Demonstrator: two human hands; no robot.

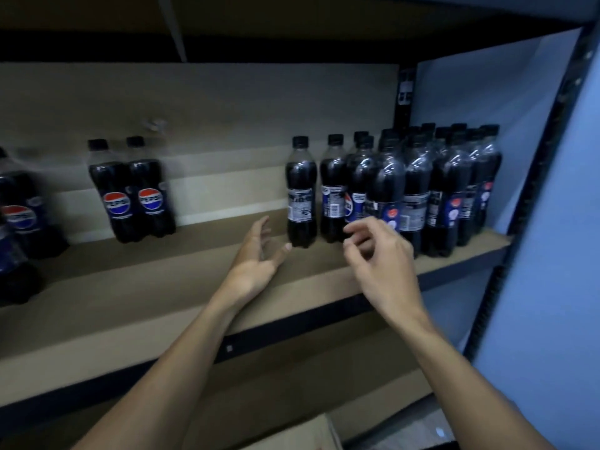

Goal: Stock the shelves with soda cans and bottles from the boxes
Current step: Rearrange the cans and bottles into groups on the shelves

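Dark cola bottles with black caps stand on a brown shelf board (136, 287). Several are packed at the right end (448, 190). One bottle (301, 193) stands alone just left of that group, with another (334, 190) beside it. My left hand (256, 254) hovers over the shelf just left of the lone bottle, palm turned right, fingers relaxed, holding nothing. My right hand (376, 254) hangs in front of the packed group, fingers loosely curled, empty. A pair of bottles (133, 193) stands further left, and more (19, 219) at the far left edge.
A black metal upright (532, 203) frames the shelf's right side, with a blue wall (552, 287) beyond. Another shelf board lies overhead. The corner of a cardboard box (311, 433) shows below the shelf's black front edge.
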